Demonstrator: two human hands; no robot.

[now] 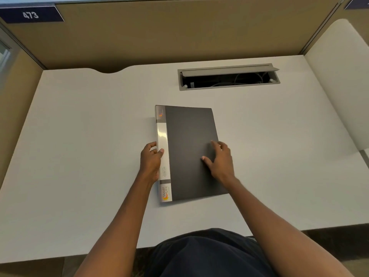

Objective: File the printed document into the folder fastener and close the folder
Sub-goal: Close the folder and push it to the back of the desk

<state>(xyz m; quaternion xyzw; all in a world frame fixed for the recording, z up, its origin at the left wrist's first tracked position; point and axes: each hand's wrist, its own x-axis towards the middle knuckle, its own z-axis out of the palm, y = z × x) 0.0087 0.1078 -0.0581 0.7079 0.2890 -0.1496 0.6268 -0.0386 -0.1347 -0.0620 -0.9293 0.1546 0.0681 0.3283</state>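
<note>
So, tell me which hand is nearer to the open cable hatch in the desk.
Right. The right hand rests on the folder cover, almost straight below the cable hatch. The left hand grips the folder's spine edge, further left and away from it.

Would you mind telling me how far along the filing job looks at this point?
The dark folder lies shut and flat on the white desk, and no loose printed sheet shows anywhere, so either filing is finished or it has not begun; the inside is hidden. The left hand grips the spine edge, and the right hand rests on the cover. If filed, nothing visible remains.
</note>
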